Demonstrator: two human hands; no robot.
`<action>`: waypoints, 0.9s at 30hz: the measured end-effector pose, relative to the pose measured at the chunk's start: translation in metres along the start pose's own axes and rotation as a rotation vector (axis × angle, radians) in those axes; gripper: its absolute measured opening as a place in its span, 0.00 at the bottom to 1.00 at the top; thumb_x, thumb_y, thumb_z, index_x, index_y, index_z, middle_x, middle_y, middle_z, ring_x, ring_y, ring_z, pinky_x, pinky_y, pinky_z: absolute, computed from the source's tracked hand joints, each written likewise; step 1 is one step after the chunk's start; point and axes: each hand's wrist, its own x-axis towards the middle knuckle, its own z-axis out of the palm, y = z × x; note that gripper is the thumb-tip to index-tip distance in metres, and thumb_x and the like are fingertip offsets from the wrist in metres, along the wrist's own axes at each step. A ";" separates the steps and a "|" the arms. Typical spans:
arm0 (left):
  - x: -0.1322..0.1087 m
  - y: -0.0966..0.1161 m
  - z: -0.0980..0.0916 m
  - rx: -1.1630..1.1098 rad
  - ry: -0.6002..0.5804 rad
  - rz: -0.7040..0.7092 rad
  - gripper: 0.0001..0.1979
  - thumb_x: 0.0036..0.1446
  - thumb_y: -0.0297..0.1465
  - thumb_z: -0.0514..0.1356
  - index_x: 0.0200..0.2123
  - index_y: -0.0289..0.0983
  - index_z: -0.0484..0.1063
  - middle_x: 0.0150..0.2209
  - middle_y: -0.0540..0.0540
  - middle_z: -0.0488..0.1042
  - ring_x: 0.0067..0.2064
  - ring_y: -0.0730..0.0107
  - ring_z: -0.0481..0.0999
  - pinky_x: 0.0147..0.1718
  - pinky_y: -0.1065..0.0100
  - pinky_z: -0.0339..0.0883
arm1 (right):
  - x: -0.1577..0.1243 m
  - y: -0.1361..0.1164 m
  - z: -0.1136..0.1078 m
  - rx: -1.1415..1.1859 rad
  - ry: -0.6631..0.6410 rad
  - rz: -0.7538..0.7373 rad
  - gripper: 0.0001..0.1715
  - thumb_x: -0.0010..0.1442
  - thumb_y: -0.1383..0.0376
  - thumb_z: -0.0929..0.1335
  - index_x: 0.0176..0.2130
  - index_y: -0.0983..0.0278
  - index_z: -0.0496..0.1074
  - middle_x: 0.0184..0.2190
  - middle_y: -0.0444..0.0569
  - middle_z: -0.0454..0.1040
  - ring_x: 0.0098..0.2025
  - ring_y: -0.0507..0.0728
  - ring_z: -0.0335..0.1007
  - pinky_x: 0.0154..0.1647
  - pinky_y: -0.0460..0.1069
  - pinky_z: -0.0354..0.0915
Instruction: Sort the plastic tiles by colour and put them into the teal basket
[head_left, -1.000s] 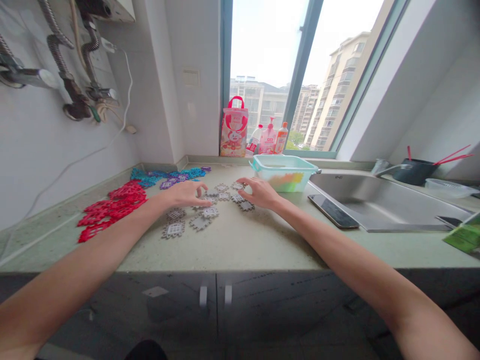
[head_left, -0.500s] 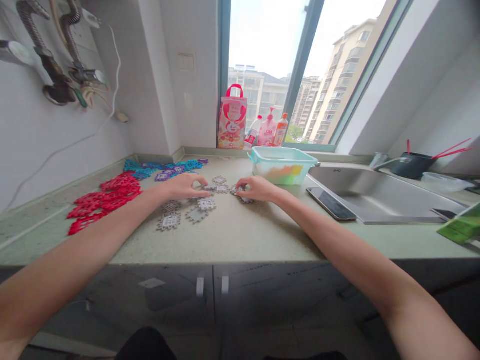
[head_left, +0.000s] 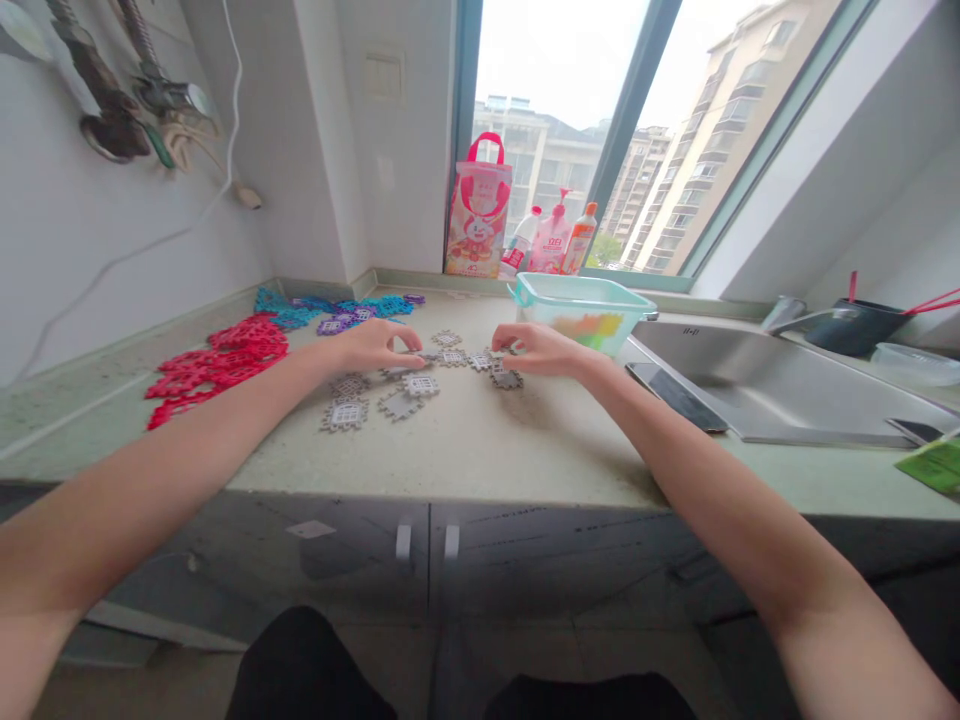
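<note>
Several grey interlocking plastic tiles lie scattered on the pale green counter. My left hand rests over the tiles at the group's left, its fingers curled and pinching a grey tile. My right hand is at the group's right, fingers bent round another grey tile. A row of grey tiles runs between the two hands.
Red tiles lie in a heap at the left, blue and purple tiles behind them. A teal-rimmed tub stands by the steel sink. A phone lies on the sink's edge. Bottles and a pink bag stand on the sill.
Both hands have drawn their fingers in from a spread reach to a pinch on the grey tiles. The camera has tipped down and back a little.
</note>
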 end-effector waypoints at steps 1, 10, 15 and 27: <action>0.000 0.000 0.000 -0.002 -0.002 0.000 0.36 0.56 0.65 0.66 0.52 0.43 0.85 0.33 0.48 0.77 0.34 0.62 0.76 0.38 0.66 0.65 | -0.001 0.001 -0.003 0.015 -0.058 0.013 0.12 0.62 0.64 0.73 0.46 0.61 0.83 0.44 0.48 0.86 0.47 0.59 0.81 0.48 0.50 0.70; 0.001 -0.006 0.001 -0.042 0.012 0.005 0.35 0.56 0.65 0.66 0.53 0.44 0.85 0.34 0.48 0.78 0.35 0.61 0.76 0.35 0.67 0.64 | -0.001 -0.006 -0.002 -0.019 -0.176 0.060 0.11 0.62 0.62 0.76 0.45 0.61 0.85 0.45 0.48 0.87 0.45 0.60 0.81 0.45 0.50 0.69; 0.001 -0.007 0.002 -0.029 0.020 0.010 0.36 0.56 0.66 0.65 0.53 0.45 0.86 0.33 0.48 0.77 0.34 0.61 0.76 0.35 0.67 0.64 | -0.002 -0.013 0.001 -0.058 -0.140 -0.006 0.11 0.66 0.59 0.76 0.45 0.62 0.85 0.44 0.48 0.87 0.43 0.58 0.80 0.45 0.50 0.68; 0.000 -0.004 0.000 -0.028 0.014 -0.011 0.35 0.56 0.63 0.67 0.53 0.43 0.86 0.35 0.47 0.79 0.35 0.61 0.77 0.37 0.67 0.65 | -0.004 -0.016 -0.005 -0.021 -0.187 0.090 0.15 0.61 0.57 0.80 0.47 0.60 0.86 0.46 0.48 0.88 0.44 0.60 0.82 0.45 0.51 0.68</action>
